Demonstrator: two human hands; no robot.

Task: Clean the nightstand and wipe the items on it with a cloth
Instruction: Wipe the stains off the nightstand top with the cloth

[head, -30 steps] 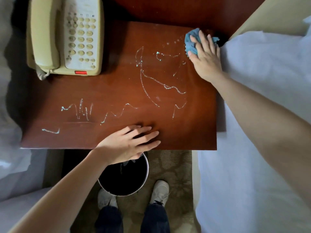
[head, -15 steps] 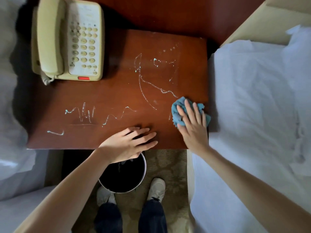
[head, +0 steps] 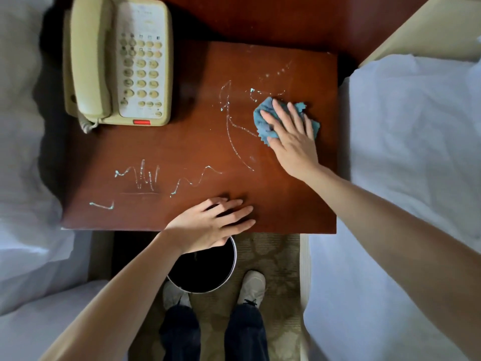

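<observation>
The reddish-brown nightstand top [head: 182, 142] carries thin whitish squiggles of cleaner across its middle and front left. A cream push-button telephone [head: 119, 61] stands at its back left corner. My right hand [head: 291, 136] lies flat on a crumpled blue cloth [head: 264, 115], pressing it onto the right half of the top, over the end of a curved streak. My left hand [head: 213, 222] rests palm down on the front edge with fingers spread, holding nothing.
White bedding lies on both sides, the left bed [head: 23, 178] and the right bed [head: 406, 178] close against the nightstand. A round black bin with a metal rim [head: 205, 272] stands on the patterned carpet under the front edge, just ahead of my shoes [head: 251, 285].
My right hand slid the cloth from the back right corner down to the front right edge, then back up to the middle right. The streaks at the front right are gone. The left hand stayed put.
</observation>
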